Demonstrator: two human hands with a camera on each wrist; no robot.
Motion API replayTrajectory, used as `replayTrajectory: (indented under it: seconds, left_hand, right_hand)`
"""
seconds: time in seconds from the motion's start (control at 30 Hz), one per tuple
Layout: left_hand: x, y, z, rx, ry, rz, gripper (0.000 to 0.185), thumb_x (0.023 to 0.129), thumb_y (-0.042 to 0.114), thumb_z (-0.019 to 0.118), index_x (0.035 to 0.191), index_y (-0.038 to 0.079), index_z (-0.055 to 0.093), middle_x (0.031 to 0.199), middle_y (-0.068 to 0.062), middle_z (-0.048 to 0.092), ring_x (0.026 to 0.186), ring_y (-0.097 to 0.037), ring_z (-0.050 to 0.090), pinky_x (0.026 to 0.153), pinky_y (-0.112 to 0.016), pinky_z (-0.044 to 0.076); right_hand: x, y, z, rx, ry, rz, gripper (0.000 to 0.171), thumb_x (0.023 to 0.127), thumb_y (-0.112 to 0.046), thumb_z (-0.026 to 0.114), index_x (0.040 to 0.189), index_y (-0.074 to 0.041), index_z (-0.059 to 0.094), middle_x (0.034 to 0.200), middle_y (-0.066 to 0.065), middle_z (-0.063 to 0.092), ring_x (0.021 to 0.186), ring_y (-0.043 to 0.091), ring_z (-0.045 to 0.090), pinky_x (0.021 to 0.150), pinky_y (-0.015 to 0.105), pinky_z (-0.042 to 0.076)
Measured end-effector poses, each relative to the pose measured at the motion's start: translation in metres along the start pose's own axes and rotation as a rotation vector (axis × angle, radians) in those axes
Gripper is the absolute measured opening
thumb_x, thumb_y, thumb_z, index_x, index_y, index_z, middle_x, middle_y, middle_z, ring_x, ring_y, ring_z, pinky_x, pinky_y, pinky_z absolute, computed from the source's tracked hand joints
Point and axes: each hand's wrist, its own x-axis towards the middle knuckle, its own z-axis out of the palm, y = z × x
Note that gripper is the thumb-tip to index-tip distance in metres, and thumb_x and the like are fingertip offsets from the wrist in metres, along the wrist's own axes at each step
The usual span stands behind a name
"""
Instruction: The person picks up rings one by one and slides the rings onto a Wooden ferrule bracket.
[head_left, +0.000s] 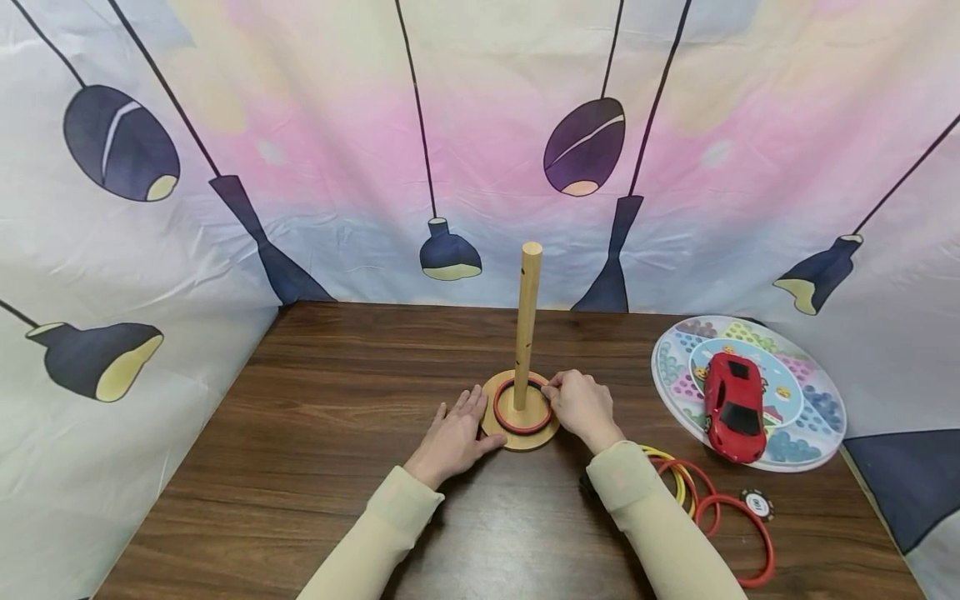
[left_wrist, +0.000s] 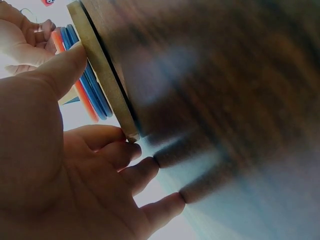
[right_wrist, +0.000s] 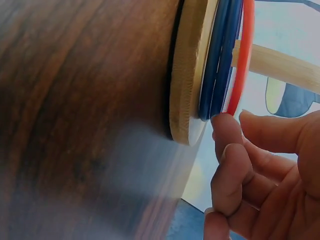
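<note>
Two hands at a wooden ring stand, centre of a dark wooden table [head_left: 337,433].

Left hand [head_left: 455,435] flat on the table at 9 o'clock of the round base [head_left: 520,436], fingers straight and spread, thumb against the base rim. Right hand [head_left: 581,406] at 3 o'clock of the base, fingers curled, apparently pinching the red ring [head_left: 501,419] at its right edge, though contact blurred in the wrist view. Red ring lying round the upright peg [head_left: 527,325], on top of two blue rings [right_wrist: 220,60] stacked on the base. Well apart, at 4 o'clock of the stand: loose yellow and red rings [head_left: 738,533] beside the right sleeve. At 3 o'clock, a round game board [head_left: 806,412] carrying a red toy car [head_left: 733,406].
</note>
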Motion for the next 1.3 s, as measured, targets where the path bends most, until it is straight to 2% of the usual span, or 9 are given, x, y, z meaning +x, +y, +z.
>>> replayTrajectory:
  seconds: [0.2, 0.33, 0.53, 0.63, 0.73, 0.83, 0.97, 1.2, 1.3]
  left_hand:
    - [0.000, -0.001, -0.001, 0.008, 0.007, 0.002, 0.084, 0.092, 0.053, 0.059, 0.151, 0.001, 0.031, 0.158, -0.014, 0.025, 0.145, -0.031, 0.022, 0.112, -0.060, 0.020]
    - [0.000, -0.001, -0.001, 0.007, 0.005, 0.001, 0.083, 0.092, 0.053, 0.059, 0.151, 0.002, 0.031, 0.158, -0.014, 0.025, 0.145, -0.031, 0.022, 0.112, -0.060, 0.020]
    - [0.000, -0.001, -0.003, -0.007, 0.010, 0.003, 0.084, 0.092, 0.053, 0.059, 0.151, 0.001, 0.031, 0.158, -0.014, 0.024, 0.145, -0.031, 0.022, 0.112, -0.060, 0.019]
    - [-0.001, -0.002, -0.003, -0.014, 0.008, 0.003, 0.083, 0.092, 0.053, 0.059, 0.152, 0.001, 0.030, 0.158, -0.014, 0.023, 0.145, -0.031, 0.021, 0.112, -0.059, 0.019]
    - [-0.001, -0.002, -0.003, -0.019, 0.004, 0.002, 0.083, 0.092, 0.052, 0.059, 0.152, 0.001, 0.030, 0.158, -0.014, 0.023, 0.145, -0.031, 0.021, 0.112, -0.060, 0.019]
    - [-0.002, -0.002, -0.003, -0.015, 0.009, 0.011, 0.083, 0.092, 0.051, 0.060, 0.151, 0.000, 0.032, 0.157, -0.016, 0.025, 0.145, -0.032, 0.023, 0.111, -0.061, 0.020]
    - [-0.002, -0.002, -0.002, -0.013, 0.011, 0.024, 0.083, 0.092, 0.051, 0.060, 0.150, -0.001, 0.032, 0.157, -0.017, 0.026, 0.144, -0.033, 0.024, 0.110, -0.061, 0.021]
    - [-0.002, -0.001, -0.002, -0.011, 0.013, 0.019, 0.083, 0.092, 0.051, 0.060, 0.150, -0.001, 0.032, 0.157, -0.016, 0.026, 0.144, -0.032, 0.024, 0.110, -0.061, 0.021]
    - [-0.002, -0.001, -0.001, -0.011, 0.010, 0.022, 0.083, 0.092, 0.051, 0.060, 0.150, -0.001, 0.032, 0.157, -0.016, 0.026, 0.144, -0.032, 0.024, 0.110, -0.061, 0.021]
  right_hand:
    - [-0.001, 0.000, -0.002, -0.001, 0.020, 0.003, 0.020, 0.096, -0.029, 0.062, 0.097, -0.015, 0.076, 0.075, -0.004, 0.067, 0.068, 0.018, 0.061, 0.066, 0.043, 0.048]
    - [-0.007, -0.001, -0.007, -0.011, 0.040, -0.013, 0.021, 0.096, -0.029, 0.062, 0.100, -0.014, 0.075, 0.077, -0.003, 0.068, 0.072, 0.020, 0.063, 0.071, 0.045, 0.048]
    - [-0.022, -0.005, -0.022, -0.035, 0.055, -0.052, 0.027, 0.097, -0.033, 0.059, 0.107, -0.012, 0.072, 0.059, -0.002, 0.057, 0.053, 0.019, 0.051, 0.058, 0.039, 0.041]
    - [-0.032, -0.006, -0.031, -0.059, 0.062, -0.060, 0.031, 0.097, -0.036, 0.059, 0.111, -0.011, 0.071, 0.055, -0.002, 0.052, 0.051, 0.019, 0.047, 0.063, 0.042, 0.042]
    - [-0.044, -0.006, -0.042, -0.081, 0.087, -0.068, 0.034, 0.096, -0.037, 0.060, 0.113, -0.009, 0.070, 0.057, -0.002, 0.054, 0.055, 0.020, 0.051, 0.072, 0.048, 0.043]
    - [-0.057, -0.002, -0.054, -0.093, 0.119, -0.080, 0.037, 0.095, -0.038, 0.061, 0.115, -0.008, 0.069, 0.061, -0.001, 0.059, 0.055, 0.020, 0.052, 0.068, 0.045, 0.043]
    - [-0.077, 0.009, -0.070, -0.108, 0.143, -0.088, 0.039, 0.093, -0.038, 0.065, 0.116, -0.006, 0.068, 0.061, -0.002, 0.060, 0.051, 0.017, 0.050, 0.055, 0.038, 0.038]
    - [-0.119, 0.052, -0.094, -0.172, 0.164, -0.046, 0.039, 0.087, -0.039, 0.072, 0.106, -0.005, 0.070, 0.073, 0.001, 0.067, 0.055, 0.017, 0.051, 0.053, 0.035, 0.038]
    - [-0.140, 0.075, -0.097, -0.167, 0.076, -0.005, 0.037, 0.084, -0.041, 0.074, 0.098, -0.007, 0.070, 0.070, -0.003, 0.063, 0.056, 0.014, 0.049, 0.051, 0.033, 0.038]
